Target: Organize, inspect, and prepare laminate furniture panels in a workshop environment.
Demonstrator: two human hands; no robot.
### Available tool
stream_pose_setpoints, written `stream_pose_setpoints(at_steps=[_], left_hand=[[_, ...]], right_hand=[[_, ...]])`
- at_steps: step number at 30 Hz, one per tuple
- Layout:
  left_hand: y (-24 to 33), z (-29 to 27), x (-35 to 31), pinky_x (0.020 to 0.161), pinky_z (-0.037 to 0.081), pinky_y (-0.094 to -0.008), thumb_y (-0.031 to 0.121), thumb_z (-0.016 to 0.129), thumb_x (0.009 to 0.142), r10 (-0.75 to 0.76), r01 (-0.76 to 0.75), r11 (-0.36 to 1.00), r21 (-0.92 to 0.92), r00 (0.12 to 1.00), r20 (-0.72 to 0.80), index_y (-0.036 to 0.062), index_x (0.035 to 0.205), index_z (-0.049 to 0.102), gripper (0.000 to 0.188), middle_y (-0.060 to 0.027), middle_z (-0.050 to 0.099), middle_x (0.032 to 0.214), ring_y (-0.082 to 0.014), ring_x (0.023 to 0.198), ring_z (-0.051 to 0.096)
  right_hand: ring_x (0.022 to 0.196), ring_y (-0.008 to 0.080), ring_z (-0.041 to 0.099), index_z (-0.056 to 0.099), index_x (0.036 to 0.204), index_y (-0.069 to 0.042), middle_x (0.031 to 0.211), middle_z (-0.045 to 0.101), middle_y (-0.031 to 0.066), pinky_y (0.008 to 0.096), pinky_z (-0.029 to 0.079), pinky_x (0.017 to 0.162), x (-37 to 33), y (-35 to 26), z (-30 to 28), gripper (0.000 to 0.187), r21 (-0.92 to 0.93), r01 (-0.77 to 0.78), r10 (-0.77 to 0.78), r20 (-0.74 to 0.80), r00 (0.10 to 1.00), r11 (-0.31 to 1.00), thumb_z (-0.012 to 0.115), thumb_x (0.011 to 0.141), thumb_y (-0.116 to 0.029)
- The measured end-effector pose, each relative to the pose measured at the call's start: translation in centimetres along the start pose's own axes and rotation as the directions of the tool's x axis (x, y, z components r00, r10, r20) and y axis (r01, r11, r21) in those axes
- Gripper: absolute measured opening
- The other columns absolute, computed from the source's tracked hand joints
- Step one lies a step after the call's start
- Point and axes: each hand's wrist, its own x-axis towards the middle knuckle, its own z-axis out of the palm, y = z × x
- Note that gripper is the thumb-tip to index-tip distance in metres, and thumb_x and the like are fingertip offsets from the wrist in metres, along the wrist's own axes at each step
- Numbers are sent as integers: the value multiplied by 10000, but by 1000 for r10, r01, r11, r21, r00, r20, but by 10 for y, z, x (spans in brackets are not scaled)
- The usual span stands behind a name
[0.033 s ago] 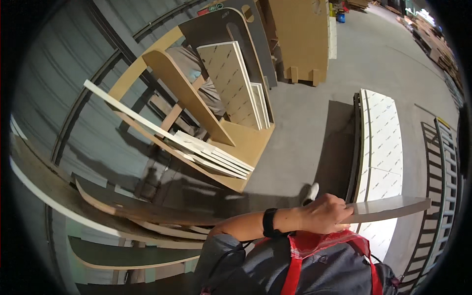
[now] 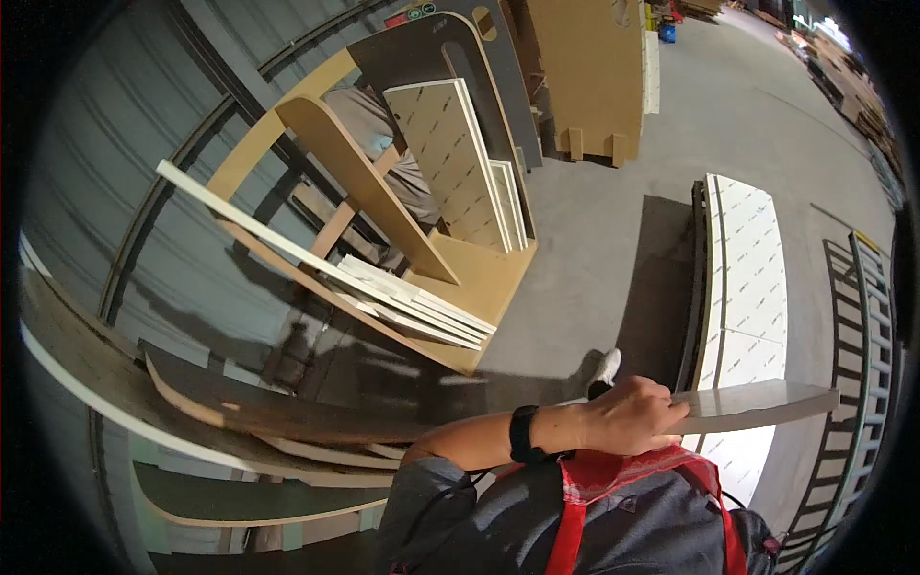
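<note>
My left hand, with a black band on its wrist, is in front of my chest. Its fingers are closed on the end of a long grey-white panel. The panel is seen nearly edge-on and reaches out to the right from my fist. Beneath and beyond it lies a stack of white printed boards. My right hand does not show.
At the left stands a wooden rack holding white strips and an upright printed panel. Curved dark boards jut out at the lower left. A metal ladder-like frame lies at the right. My white shoe is on the grey floor.
My left hand keeps its hold on the panel, almost unmoved. My white shoe shows slightly farther forward, and the view has shifted a little.
</note>
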Motion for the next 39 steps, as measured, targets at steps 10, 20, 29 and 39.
stream_pose_setpoints(at_steps=[10, 20, 29, 39], left_hand=[[-160, -73, 108, 586, 439, -300, 168, 592, 674, 66, -74, 939, 336, 997, 36, 59, 753, 517, 154, -45, 532, 640, -184, 623, 553], [-310, -157, 170, 575, 412, -257, 148, 550, 673, 60, -192, 852, 487, 960, 275, 86, 729, 528, 86, -6, 542, 653, -135, 618, 551], [-409, -213, 146, 570, 418, -284, 150, 594, 675, -106, -76, 876, 476, 933, 344, 92, 751, 534, 113, -18, 550, 621, -169, 616, 577], [-501, -309, 60, 656, 433, -309, 271, 662, 748, -301, 107, 861, 498, 895, 329, 96, 819, 562, 213, -35, 594, 677, -201, 681, 602]], right_hand=[[1050, 303, 548, 425, 1260, 62, 1138, 552, 199, 442, 481, 857, 173, -21, 147, 657, -2, -136, 136, 38, 990, 991, 513, 879, -466], [1016, 304, 573, 428, 1252, 73, 1099, 572, 212, 438, 514, 819, 287, -28, 290, 662, 31, -314, 303, 182, 935, 949, 516, 879, -466], [985, 304, 596, 431, 1245, 83, 1063, 590, 223, 435, 543, 786, 317, 13, 400, 667, 87, -624, 554, 376, 743, 777, 518, 878, -467], [629, 230, 658, 554, 989, 78, 816, 629, 155, 296, 587, 504, 425, 120, 451, 193, -582, -382, 603, 245, 760, 718, 536, 894, -89]])
